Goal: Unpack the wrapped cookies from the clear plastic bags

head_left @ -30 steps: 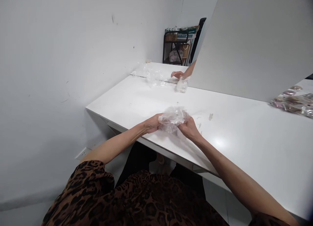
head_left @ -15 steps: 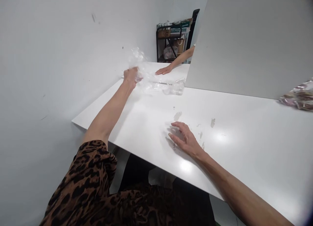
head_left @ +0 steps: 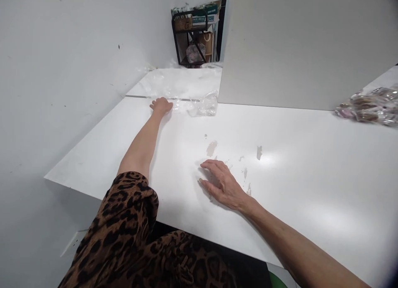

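My left hand (head_left: 161, 106) is stretched far across the white table, close to the gap between two tabletops. Its fingers look spread, with crumpled clear plastic bags (head_left: 207, 104) lying just beyond and to the right of it. Whether the fingertips press on the plastic is hard to see. Nearer to me, my right hand (head_left: 222, 182) hovers at or rests on the tabletop, palm side down, thumb and fingers apart and gently curved. Nothing is between them. Worn grey patches (head_left: 212, 148) mark the surface around that hand.
A tall grey panel (head_left: 280, 47) stands upright on the table's far side. By its right end lies a clear-wrapped bundle of brownish things (head_left: 370, 107). A black shelf rack (head_left: 190, 35) holding boxes and bags is behind the table, and a white wall (head_left: 77, 72) borders the left.
My left hand has come down from the lifted clear plastic, which now lies lower and flatter. The other person's hand across the table has gone out of view. My right hand keeps its pose.
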### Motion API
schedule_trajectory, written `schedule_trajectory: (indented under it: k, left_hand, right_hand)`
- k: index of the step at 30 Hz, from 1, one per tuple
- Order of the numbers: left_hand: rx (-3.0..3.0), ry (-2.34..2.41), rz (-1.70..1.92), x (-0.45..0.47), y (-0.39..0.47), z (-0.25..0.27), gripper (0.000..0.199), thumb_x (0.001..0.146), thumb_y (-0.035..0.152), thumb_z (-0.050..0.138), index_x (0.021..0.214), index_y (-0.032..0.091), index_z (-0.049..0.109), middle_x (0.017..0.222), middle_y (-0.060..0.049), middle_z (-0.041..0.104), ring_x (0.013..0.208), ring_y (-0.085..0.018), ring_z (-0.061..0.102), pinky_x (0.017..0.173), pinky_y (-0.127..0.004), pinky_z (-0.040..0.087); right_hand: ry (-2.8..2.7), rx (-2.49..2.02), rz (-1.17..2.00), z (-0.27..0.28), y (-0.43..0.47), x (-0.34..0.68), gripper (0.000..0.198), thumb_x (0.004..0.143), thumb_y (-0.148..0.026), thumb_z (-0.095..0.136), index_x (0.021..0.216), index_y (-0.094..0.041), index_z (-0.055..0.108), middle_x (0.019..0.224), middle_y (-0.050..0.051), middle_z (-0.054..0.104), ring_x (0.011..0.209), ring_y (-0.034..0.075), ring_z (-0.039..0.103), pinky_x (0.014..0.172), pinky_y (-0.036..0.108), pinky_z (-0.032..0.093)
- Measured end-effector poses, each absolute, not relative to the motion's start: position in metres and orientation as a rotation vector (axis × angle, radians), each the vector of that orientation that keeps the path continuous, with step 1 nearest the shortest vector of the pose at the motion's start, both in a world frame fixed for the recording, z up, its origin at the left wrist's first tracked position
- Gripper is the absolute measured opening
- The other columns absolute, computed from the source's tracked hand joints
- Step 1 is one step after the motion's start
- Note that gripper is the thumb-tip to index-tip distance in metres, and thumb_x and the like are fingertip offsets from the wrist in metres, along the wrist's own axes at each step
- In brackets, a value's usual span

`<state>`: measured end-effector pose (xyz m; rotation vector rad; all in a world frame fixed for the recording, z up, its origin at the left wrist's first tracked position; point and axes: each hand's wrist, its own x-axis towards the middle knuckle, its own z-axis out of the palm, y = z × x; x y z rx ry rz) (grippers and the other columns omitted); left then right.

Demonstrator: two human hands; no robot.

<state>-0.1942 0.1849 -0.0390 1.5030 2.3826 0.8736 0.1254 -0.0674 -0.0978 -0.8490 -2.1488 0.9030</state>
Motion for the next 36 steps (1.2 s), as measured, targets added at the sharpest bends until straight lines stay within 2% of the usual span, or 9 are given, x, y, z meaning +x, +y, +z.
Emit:
schedule_trajectory:
  k: [5,10,13,16,19,24,28,33,36]
  left_hand:
    - [1.994,2.326,1.052,-0.143,0.17,-0.027,0.046,0.105,0.048,0.043,0.112,0.016,0.075,0.156,-0.018,0.05,0.149,-0.039,0.031,0.125,-0.059,0.019]
    - [1.891,2.14,0.759,-0.087,0.171,-0.036,0.048,0.09,0.05,0.07,0.12,0.013,0.067,0.134,-0.022,0.065,0.142,-0.042,0.044,0.12,-0.057,0.027]
    - [1.68,2.088,0.788,-0.074,0.161,-0.045,0.02,0.086,0.028,0.069,0.102,0.016,0.068,0.111,-0.015,0.072,0.116,-0.031,0.062,0.103,-0.041,0.043]
    - [1.559,1.897,1.007,-0.074,0.13,-0.051,0.007,0.084,0.024,0.064,0.084,0.017,0.064,0.085,-0.004,0.066,0.084,-0.018,0.06,0.079,-0.029,0.044]
    - [1.54,1.68,1.083,-0.08,0.078,-0.053,0.015,0.079,0.03,0.07,0.08,0.018,0.061,0.074,0.002,0.058,0.071,-0.012,0.05,0.068,-0.024,0.038]
    - [1.52,1.384,0.771,-0.094,-0.016,-0.044,0.044,0.074,0.056,0.082,0.078,0.016,0.063,0.072,0.001,0.059,0.066,-0.01,0.051,0.065,-0.024,0.04]
    - [1.353,1.514,0.695,-0.1,-0.047,-0.034,0.072,0.077,0.085,0.065,0.079,0.013,0.067,0.084,-0.009,0.067,0.066,-0.015,0.064,0.063,-0.028,0.048]
    - [1.125,1.703,0.747,-0.087,-0.034,-0.034,0.064,0.084,0.079,0.064,0.092,0.015,0.064,0.071,-0.005,0.066,0.054,-0.016,0.062,0.057,-0.029,0.049]
    - [1.073,1.703,0.763,-0.072,-0.019,-0.037,0.046,0.092,0.06,0.07,0.077,0.017,0.057,0.057,-0.001,0.057,0.049,-0.016,0.06,0.053,-0.027,0.042]
  right_hand:
    - [-2.182,-0.855,0.879,-0.102,-0.065,0.125,0.037,0.099,-0.036,0.06,0.136,-0.029,0.059,0.136,0.013,0.064,0.128,0.033,0.059,0.107,0.06,0.05]
    - [-2.171,-0.83,0.859,-0.106,-0.063,0.125,0.038,0.097,-0.035,0.061,0.133,-0.027,0.06,0.135,0.014,0.064,0.125,0.033,0.06,0.105,0.059,0.051]
    - [-2.109,-0.829,0.91,-0.107,-0.061,0.123,0.035,0.096,-0.035,0.061,0.129,-0.027,0.062,0.132,0.014,0.065,0.123,0.032,0.061,0.102,0.054,0.054]
    - [-1.965,-0.857,0.928,-0.108,-0.056,0.124,0.031,0.097,-0.037,0.059,0.125,-0.025,0.062,0.125,0.013,0.067,0.117,0.029,0.064,0.099,0.049,0.055]
    - [-1.79,-0.934,0.774,-0.107,-0.044,0.128,0.035,0.096,-0.039,0.056,0.127,-0.024,0.06,0.127,0.014,0.066,0.12,0.031,0.061,0.102,0.052,0.052]
    - [-1.75,-1.071,0.596,-0.111,-0.023,0.136,0.058,0.086,-0.035,0.056,0.141,-0.02,0.054,0.143,0.019,0.058,0.133,0.039,0.049,0.11,0.062,0.042]
    - [-1.92,-1.062,0.633,-0.115,-0.019,0.134,0.071,0.079,-0.03,0.058,0.149,-0.02,0.051,0.145,0.017,0.059,0.133,0.04,0.047,0.111,0.063,0.038]
    - [-2.018,-1.048,0.643,-0.113,-0.021,0.132,0.051,0.085,-0.027,0.054,0.134,-0.017,0.066,0.108,0.015,0.069,0.115,0.037,0.055,0.106,0.06,0.041]
    - [-2.035,-1.022,0.617,-0.111,-0.022,0.133,0.033,0.087,-0.027,0.052,0.11,-0.018,0.074,0.105,0.016,0.068,0.113,0.036,0.055,0.105,0.059,0.042]
